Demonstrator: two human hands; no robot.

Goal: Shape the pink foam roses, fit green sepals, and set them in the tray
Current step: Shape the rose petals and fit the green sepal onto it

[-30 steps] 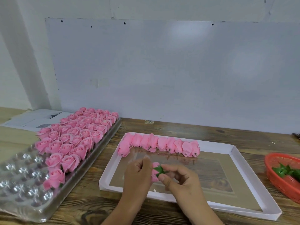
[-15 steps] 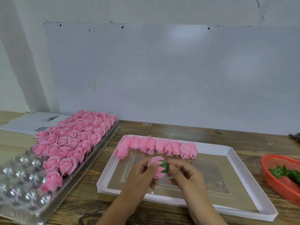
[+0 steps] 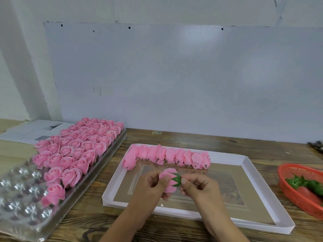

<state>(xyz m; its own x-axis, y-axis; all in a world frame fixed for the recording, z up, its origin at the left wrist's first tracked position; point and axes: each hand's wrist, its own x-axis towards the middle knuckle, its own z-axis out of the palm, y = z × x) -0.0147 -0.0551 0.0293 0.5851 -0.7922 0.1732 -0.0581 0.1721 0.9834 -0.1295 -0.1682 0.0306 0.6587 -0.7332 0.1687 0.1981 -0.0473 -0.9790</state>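
the white tray (image 3: 251, 165) lies mid-table with a row of finished roses (image 3: 167, 157) along its far edge; the clear blister tray (image 3: 26, 203) of unfitted roses sits left, the red basket (image 3: 297, 198) of sepals right. above the white tray's near half, the left hand (image 3: 150, 186) curls around the pink rose (image 3: 168, 180) while the right hand (image 3: 195, 185) pinches the green sepal (image 3: 176, 179) against its base. squeezing too hard would likely crush the soft petals; a crooked push could seat the sepal askew.
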